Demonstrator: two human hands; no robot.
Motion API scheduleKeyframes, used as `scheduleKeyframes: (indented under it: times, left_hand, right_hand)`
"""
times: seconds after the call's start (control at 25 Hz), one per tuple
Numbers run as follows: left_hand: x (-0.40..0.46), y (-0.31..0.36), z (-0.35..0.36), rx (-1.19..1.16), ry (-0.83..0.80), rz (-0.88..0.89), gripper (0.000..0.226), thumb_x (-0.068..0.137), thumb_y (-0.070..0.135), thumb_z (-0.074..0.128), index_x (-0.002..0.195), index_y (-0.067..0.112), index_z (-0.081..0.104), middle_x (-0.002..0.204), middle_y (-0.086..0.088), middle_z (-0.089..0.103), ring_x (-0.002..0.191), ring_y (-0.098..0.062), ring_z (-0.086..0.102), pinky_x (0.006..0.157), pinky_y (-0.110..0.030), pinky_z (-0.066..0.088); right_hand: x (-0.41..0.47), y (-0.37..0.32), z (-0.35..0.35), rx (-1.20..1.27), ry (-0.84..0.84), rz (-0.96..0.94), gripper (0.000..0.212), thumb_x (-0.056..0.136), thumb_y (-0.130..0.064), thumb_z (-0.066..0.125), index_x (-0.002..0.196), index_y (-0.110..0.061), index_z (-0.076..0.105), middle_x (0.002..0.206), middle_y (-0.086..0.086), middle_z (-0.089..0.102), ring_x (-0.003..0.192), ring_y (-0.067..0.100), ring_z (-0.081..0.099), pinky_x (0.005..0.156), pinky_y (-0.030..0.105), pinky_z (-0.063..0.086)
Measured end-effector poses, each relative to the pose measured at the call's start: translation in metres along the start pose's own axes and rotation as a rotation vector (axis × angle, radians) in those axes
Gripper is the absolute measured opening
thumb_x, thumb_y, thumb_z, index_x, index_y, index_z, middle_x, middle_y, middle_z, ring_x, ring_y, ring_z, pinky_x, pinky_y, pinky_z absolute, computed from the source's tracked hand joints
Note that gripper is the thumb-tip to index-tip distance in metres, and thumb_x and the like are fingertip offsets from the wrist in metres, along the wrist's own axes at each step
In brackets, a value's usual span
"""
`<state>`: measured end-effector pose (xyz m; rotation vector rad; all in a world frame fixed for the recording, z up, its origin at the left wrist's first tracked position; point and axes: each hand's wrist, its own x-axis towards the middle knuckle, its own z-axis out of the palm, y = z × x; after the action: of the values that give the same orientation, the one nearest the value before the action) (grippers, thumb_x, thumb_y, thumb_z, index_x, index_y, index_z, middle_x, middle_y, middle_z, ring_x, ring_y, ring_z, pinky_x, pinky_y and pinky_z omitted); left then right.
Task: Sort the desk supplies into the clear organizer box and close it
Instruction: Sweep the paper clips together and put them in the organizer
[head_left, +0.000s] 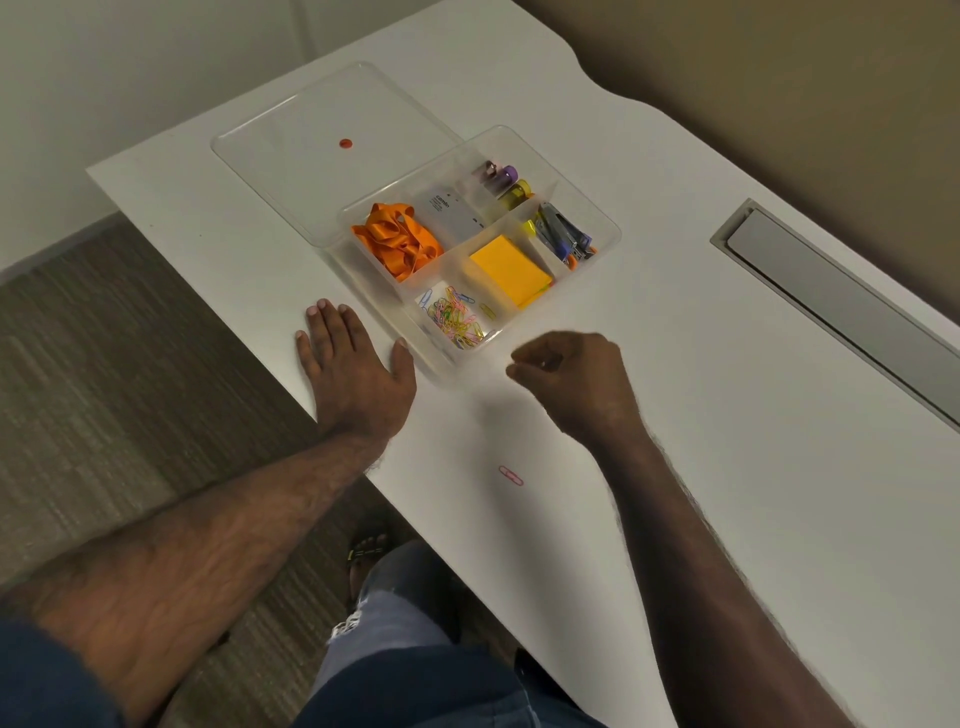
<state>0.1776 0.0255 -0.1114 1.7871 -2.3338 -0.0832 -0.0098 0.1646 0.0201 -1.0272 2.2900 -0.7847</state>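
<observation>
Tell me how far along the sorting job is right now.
Mostly done: the organizer box already holds orange ribbon, sticky notes, markers and a paper clip pile. In hand: the right hand has its fingers pinched together; what it holds, if anything, is unclear. The left hand rests flat. Left: one pink paper clip on the desk, and the lid still off.

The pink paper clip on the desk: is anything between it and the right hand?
Nothing visible. The pink paper clip lies alone on bare desk, nearer the person than the right hand.
</observation>
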Motion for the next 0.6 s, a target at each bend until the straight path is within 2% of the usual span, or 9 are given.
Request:
scheduleKeyframes:
  times: [0.12,0.2,0.36,0.52,0.6]
  left_hand:
    - [0.001,-0.001,0.000,-0.005,-0.002,-0.001,0.087,0.103,0.059,0.027,0.162,-0.005,0.023,0.172,-0.025,0.020,0.163,-0.036,0.012,0.131,-0.056,0.012]
    - [0.001,-0.001,-0.001,-0.006,-0.010,0.002,0.088,0.103,0.060,0.027,0.162,-0.005,0.022,0.172,-0.025,0.019,0.163,-0.036,0.012,0.131,-0.055,0.012]
    - [0.002,0.000,-0.002,-0.018,-0.029,-0.003,0.089,0.102,0.061,0.026,0.162,-0.004,0.022,0.173,-0.024,0.019,0.163,-0.035,0.012,0.131,-0.055,0.012]
    - [0.000,-0.001,-0.003,-0.021,-0.043,0.002,0.089,0.103,0.062,0.025,0.163,-0.003,0.021,0.173,-0.024,0.018,0.163,-0.036,0.012,0.131,-0.055,0.012]
    - [-0.001,-0.001,-0.004,-0.018,-0.051,0.003,0.089,0.103,0.062,0.025,0.163,-0.003,0.021,0.173,-0.023,0.018,0.163,-0.035,0.011,0.131,-0.055,0.012]
  right_hand:
    - [-0.026,0.026,0.007,-0.081,-0.126,0.110,0.011,0.081,-0.035,0.087,0.082,-0.026,0.080,0.072,-0.013,0.073,0.050,0.003,0.062,0.051,0.020,0.046]
    - [-0.040,0.038,0.016,-0.155,-0.207,0.153,0.014,0.077,-0.037,0.088,0.079,-0.026,0.079,0.072,-0.011,0.074,0.047,0.004,0.058,0.052,0.022,0.046]
    - [-0.058,0.045,0.031,-0.248,-0.237,0.171,0.019,0.078,-0.043,0.087,0.082,-0.027,0.077,0.081,-0.012,0.073,0.075,0.009,0.067,0.065,0.030,0.055]
    - [-0.068,0.043,0.038,-0.343,-0.199,0.125,0.006,0.089,-0.033,0.078,0.089,-0.028,0.080,0.090,-0.010,0.074,0.086,0.016,0.067,0.066,0.026,0.043]
    - [-0.071,0.043,0.040,-0.361,-0.203,0.133,0.007,0.091,-0.026,0.074,0.092,-0.028,0.081,0.096,-0.010,0.076,0.091,0.018,0.069,0.069,0.025,0.042]
